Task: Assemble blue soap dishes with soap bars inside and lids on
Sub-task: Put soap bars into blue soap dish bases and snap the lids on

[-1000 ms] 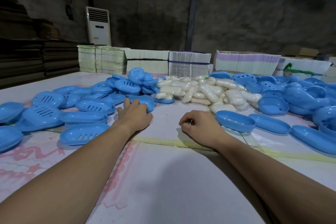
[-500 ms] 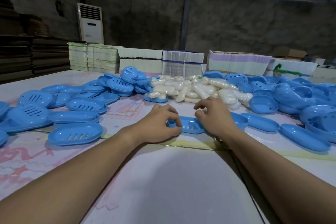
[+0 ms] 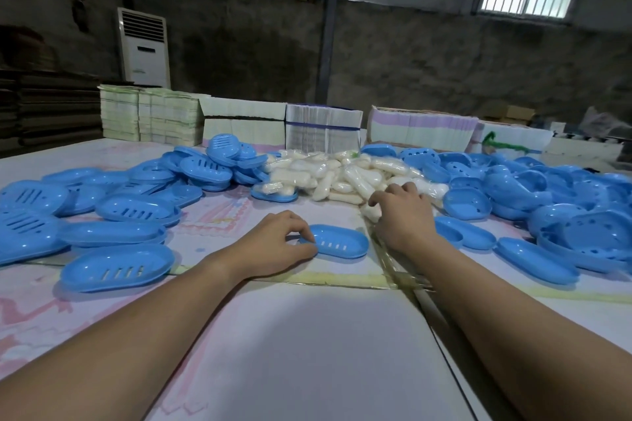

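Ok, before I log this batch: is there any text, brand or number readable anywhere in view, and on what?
None can be read.
White standing air conditioner by the back wall: a dark mark on its front panel, too blurred to read.
Strapped stack of white printed sheets behind the pile of wrapped white soap bars: edge-on, no legible print.
Blue plastic soap dish gripped by the left hand: only slots, no lettering visible.

Both bare forearms stretch up from the frame's bottom corners. The left hand (image 3: 273,243), mid-frame, curls its fingers; the right hand (image 3: 402,215) reaches farther, fingers bent downward.
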Demonstrator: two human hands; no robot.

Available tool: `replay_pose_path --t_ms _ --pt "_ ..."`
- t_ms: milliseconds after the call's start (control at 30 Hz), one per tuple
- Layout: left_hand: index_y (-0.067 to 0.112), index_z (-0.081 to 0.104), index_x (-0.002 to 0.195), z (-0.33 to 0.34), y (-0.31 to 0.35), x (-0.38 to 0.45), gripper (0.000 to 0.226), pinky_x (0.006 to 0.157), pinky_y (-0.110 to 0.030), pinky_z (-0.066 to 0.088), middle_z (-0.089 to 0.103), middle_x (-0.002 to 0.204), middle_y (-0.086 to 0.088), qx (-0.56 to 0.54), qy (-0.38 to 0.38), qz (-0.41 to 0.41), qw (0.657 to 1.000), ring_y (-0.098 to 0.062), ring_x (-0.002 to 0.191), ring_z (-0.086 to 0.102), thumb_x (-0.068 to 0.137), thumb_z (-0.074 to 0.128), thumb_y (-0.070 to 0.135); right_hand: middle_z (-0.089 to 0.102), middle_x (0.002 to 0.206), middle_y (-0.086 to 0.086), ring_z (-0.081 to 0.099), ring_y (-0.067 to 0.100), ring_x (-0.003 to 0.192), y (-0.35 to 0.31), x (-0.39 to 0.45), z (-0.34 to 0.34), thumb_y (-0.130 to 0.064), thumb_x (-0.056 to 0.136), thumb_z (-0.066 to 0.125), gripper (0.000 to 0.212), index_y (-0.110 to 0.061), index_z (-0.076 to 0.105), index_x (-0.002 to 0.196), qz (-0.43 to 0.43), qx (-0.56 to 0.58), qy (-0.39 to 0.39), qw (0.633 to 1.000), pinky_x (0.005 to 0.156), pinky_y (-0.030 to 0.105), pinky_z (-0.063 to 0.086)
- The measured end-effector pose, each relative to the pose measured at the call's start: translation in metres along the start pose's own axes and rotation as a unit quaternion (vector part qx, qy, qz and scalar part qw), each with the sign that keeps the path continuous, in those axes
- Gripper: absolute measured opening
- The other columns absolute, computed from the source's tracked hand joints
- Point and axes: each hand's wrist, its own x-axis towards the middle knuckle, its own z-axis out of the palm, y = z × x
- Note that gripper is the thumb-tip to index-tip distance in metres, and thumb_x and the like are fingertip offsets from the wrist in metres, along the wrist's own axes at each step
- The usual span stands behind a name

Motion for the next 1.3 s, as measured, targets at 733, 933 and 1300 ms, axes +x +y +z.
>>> replay_pose_path --t_ms 733,933,1300 --pt "0.034 0.070 0.085 0.001 -0.002 0.002 0.004 0.108 -0.032 0.044 0.060 0.108 0.014 -0.005 -0.005 -0.003 1.000 -0.005 0.111 0.055 0.087 0.072 0.036 0.056 0.121 0.004 0.048 0.028 0.115 -0.001 0.025 -0.005 -0.024 0.089 0.056 0.036 -0.022 0.052 0.125 -0.040 -0.087 -0.091 0.991 0.091 0.045 0.039" --pt "0.030 0.069 0.086 0.001 -0.004 0.002 0.008 0.105 -0.026 0.045 0.060 0.112 0.013 -0.007 -0.005 -0.010 1.000 -0.004 0.111 0.056 0.086 0.075 0.035 0.061 0.094 -0.009 0.059 0.012 0.085 -0.015 -0.004 -0.026 -0.029 0.073 0.079 0.048 -0.028 0.054 0.114 0.072 0.414 0.061 0.905 0.068 0.030 0.047" --pt "0.045 0.050 0.125 -0.003 -0.005 0.000 0.046 0.091 -0.019 0.046 0.058 0.120 0.013 -0.008 -0.010 -0.022 1.000 -0.004 0.108 0.057 0.086 0.075 0.039 0.050 0.141 0.002 0.039 0.020 0.133 -0.030 -0.035 -0.009 -0.050 0.085 0.067 0.061 -0.034 0.047 0.140 -0.038 0.336 -0.101 0.936 0.104 0.033 0.035"
